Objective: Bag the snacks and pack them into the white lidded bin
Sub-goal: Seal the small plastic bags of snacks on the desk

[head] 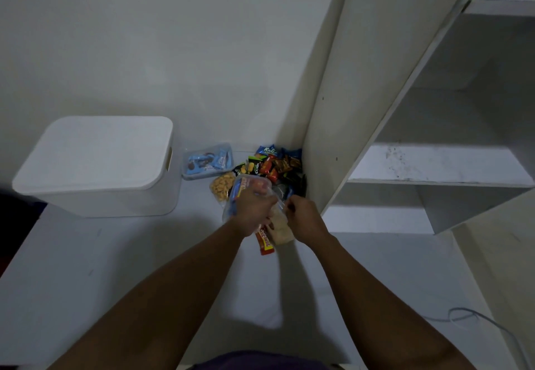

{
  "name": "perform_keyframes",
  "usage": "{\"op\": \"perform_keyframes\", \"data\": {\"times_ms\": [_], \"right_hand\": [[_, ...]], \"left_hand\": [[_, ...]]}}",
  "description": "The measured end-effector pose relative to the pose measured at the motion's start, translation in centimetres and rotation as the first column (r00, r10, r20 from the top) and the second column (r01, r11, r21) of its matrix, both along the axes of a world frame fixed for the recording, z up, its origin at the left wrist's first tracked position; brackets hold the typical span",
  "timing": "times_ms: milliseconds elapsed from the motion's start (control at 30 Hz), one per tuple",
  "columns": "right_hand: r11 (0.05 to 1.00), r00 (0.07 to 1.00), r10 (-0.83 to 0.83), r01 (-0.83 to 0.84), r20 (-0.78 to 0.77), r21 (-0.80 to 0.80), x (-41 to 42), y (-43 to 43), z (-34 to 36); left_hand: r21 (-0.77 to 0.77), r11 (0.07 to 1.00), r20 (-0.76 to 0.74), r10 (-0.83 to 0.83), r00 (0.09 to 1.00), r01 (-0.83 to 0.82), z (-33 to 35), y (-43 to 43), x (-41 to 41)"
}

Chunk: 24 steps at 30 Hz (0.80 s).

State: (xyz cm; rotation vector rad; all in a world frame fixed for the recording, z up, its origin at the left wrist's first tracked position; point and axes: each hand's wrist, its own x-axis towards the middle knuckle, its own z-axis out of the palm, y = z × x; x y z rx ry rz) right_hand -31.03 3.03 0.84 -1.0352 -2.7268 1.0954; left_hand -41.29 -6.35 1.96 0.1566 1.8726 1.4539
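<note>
The white lidded bin (pixel 95 164) stands on the floor at the left with its lid on. To its right a clear bag (pixel 207 161) holds blue-wrapped snacks. A heap of loose snack packets (pixel 275 165) lies against the shelf unit. My left hand (pixel 254 210) grips a clear plastic bag (pixel 246 188) with snacks inside, just in front of the heap. My right hand (pixel 304 219) pinches the same bag's edge from the right. A red snack stick (pixel 265 243) and a pale packet (pixel 282 230) show under my hands.
A bag of orange crackers (pixel 222 184) lies left of my hands. A tall white shelf unit (pixel 376 109) rises at the right, its side panel next to the snack heap. A grey cable (pixel 469 316) curls on the floor at the lower right. A wall is behind.
</note>
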Motion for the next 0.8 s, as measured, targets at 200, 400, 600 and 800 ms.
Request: {"op": "perform_keyframes", "data": {"times_ms": [200,400,600,800], "right_hand": [[0.996,0.993,0.035,-0.044,-0.11,-0.077,0.8,1.0,0.9],[0.993,0.99,0.045,-0.06,-0.137,-0.106,0.6,1.3,1.0],[0.996,0.996,0.094,-0.094,-0.006,0.002,0.1,1.1,1.3],[0.983,0.984,0.173,-0.17,0.038,-0.068,0.4,1.8,1.3]], "left_hand": [[-0.282,0.935,-0.412,-0.32,0.854,0.214,-0.1,-0.2,-1.8],[-0.44,0.871,-0.435,-0.418,0.798,0.216,-0.4,-0.4,-2.7],[-0.401,0.884,-0.279,-0.369,0.887,0.241,-1.0,-0.4,-2.3],[-0.324,0.89,-0.113,-0.373,0.921,0.321,0.0,-0.4,-2.4]]}}
